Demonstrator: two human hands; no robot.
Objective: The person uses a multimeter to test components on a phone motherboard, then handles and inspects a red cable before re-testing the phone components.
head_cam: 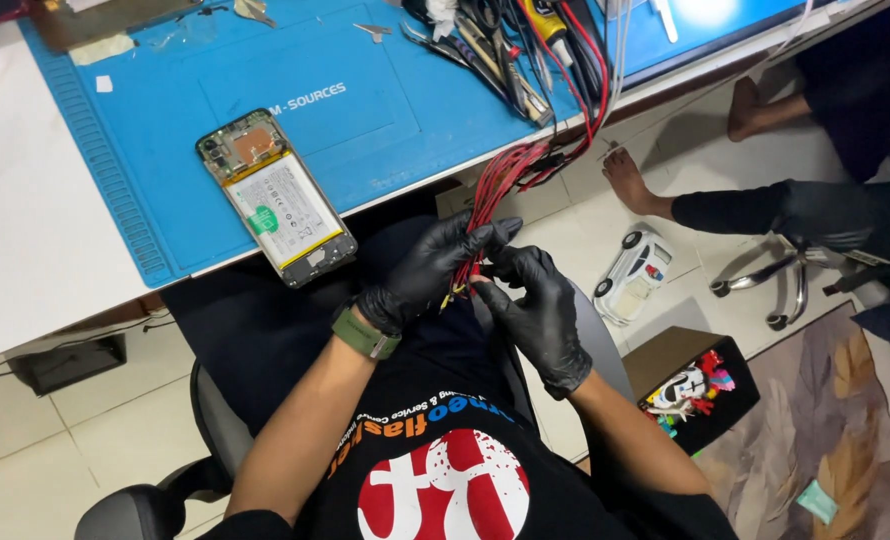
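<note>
Seated below the desk edge, the person's black-gloved left hand [435, 270] clamps the bundle of thin red wires [495, 185] hanging from the blue rubber work mat [165, 110] while the black-gloved right hand [535, 300] pinches its loose ends, keeping them taut over the lap

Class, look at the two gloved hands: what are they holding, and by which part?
Both hands, left and right, pinch a bundle of red wires at its lower end; the rest runs up to the desk edge.
</note>
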